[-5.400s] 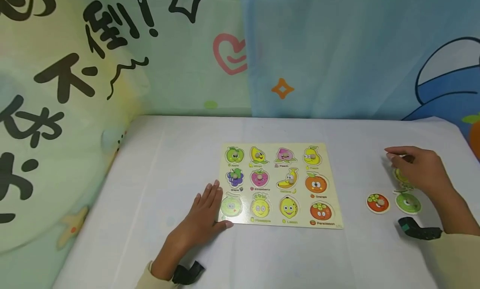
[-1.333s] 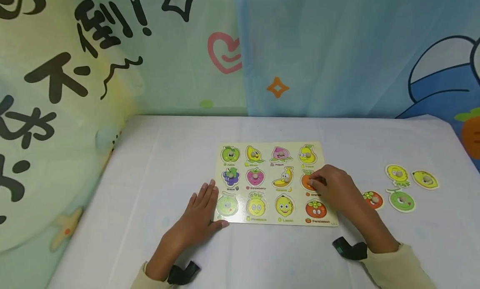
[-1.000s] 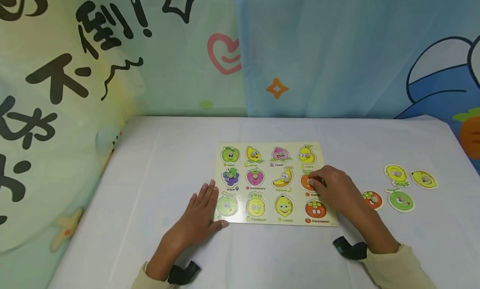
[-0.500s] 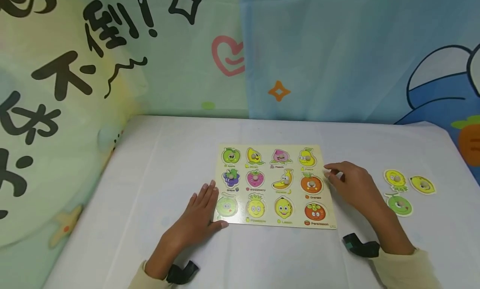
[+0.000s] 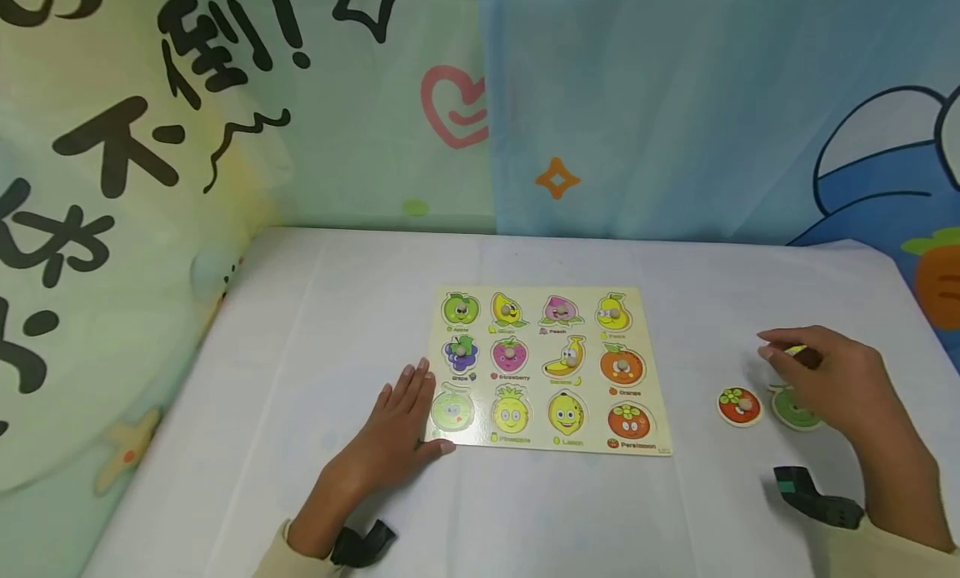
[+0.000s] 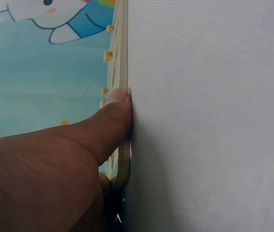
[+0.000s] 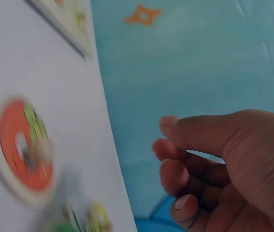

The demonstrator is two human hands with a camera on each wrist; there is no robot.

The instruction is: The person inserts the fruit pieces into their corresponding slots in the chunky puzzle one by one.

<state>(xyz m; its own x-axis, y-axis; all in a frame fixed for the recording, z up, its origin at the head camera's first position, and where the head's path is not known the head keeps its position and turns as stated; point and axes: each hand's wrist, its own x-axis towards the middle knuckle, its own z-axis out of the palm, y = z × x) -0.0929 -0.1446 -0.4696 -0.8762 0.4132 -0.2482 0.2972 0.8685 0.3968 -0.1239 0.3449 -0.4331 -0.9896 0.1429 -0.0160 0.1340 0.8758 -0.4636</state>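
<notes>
My left hand [image 5: 397, 424] lies flat at the lower left corner of a pale yellow fruit puzzle board [image 5: 596, 421]. In the left wrist view the thumb [image 6: 112, 121] presses along the board's edge [image 6: 123, 58]. Off to the right, my right hand [image 5: 832, 378] hovers over loose knobbed pieces, thumb and fingers loosely bent with nothing between them. Beside it lies a red persimmon piece [image 5: 738, 406], blurred in the right wrist view. A green melon piece [image 5: 791, 410] is partly covered by the hand, which also hides the pineapple and lemon pieces almost entirely.
Knobbed pieces such as the apple [image 5: 461, 309], banana [image 5: 566, 357] and orange [image 5: 622, 366] sit in the board's upper two rows. The bottom row shows printed fruit pictures. A white cloth [image 5: 562, 520] covers the table, with a printed curtain [image 5: 637, 103] behind.
My right hand was at the orange piece, then drew back past the board's right edge and moved right over the loose pieces. The left hand has stayed on the board.
</notes>
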